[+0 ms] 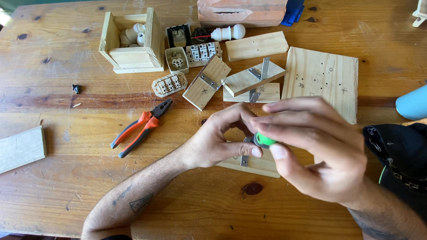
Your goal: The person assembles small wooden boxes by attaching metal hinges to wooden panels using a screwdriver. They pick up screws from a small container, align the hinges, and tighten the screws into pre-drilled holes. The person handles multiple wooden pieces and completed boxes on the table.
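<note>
Together both hands (284, 142) pinch a small green-tipped tool (265, 140), axis hidden

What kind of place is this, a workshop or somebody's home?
Probably a small hobby or electrical workshop: a worn wooden table carries pliers, wood blocks with metal brackets and loose switch modules.

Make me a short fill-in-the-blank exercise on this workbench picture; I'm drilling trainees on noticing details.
1. Both hands, the left hand and the right hand, pinch a small ____ round piece.
2. The pliers have ____ handles.
3. The white bulbs lie in an open ____ box.
4. The hands work above a small wood block bearing a ____ bracket.

Missing words: green; orange; wooden; metal
</note>
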